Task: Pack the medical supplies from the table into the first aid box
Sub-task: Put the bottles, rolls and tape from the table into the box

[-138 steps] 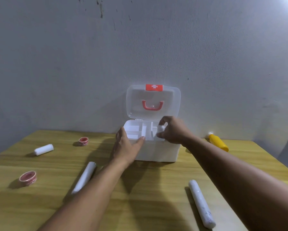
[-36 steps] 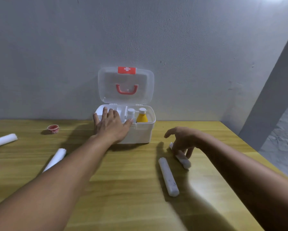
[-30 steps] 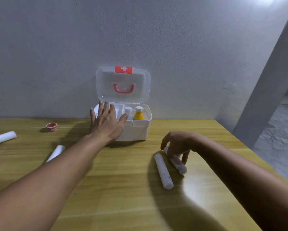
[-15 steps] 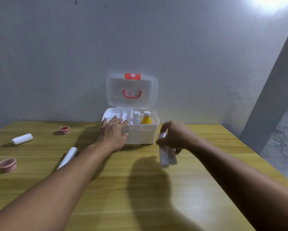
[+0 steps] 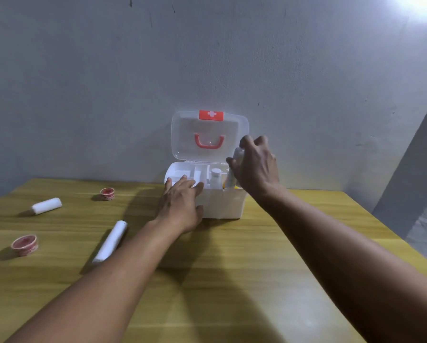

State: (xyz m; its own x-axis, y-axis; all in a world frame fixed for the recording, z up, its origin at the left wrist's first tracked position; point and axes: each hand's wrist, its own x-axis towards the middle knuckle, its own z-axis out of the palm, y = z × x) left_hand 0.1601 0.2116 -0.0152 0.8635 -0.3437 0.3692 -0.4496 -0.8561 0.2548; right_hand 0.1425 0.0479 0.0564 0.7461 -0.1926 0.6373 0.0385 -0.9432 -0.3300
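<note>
Wooden table [image 5: 232, 280] against grey wall [image 5: 84, 82]

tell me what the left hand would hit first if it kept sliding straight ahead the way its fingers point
The left hand already rests against the first aid box, fingertips over its front rim. Going straight on, it would probably meet the tray dividers inside; depth is unclear.

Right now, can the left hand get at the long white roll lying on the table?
Probably yes. The left hand rests on the first aid box, holding nothing, and the long white roll lies uncovered beside that forearm.
</note>
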